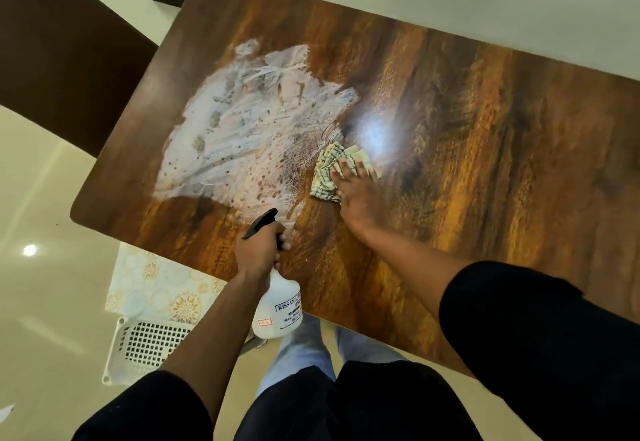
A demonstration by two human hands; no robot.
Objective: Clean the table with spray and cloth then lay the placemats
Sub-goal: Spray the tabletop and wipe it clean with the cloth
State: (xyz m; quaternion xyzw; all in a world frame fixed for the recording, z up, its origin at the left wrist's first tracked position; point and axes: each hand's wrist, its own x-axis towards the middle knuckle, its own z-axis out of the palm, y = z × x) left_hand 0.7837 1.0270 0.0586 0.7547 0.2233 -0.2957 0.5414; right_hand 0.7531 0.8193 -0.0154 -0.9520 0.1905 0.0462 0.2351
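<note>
We're in the wiping step: our right hand (356,195) presses the checked cloth (332,170) flat, fingers spread, at the edge of the foamy smear (242,136) on the table (485,129). Our left hand (258,250) curls round the spray bottle (277,305). Next, probably sweep leftward through the foam. Placemats (159,288) wait below.

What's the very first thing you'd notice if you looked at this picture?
The big white smeary patch on the left half of the wooden table jumps out first. At its right edge, the right hand presses a checked cloth flat on the wood. Nearer the table's front edge, the left hand grips a white spray bottle with a black nozzle.
</note>
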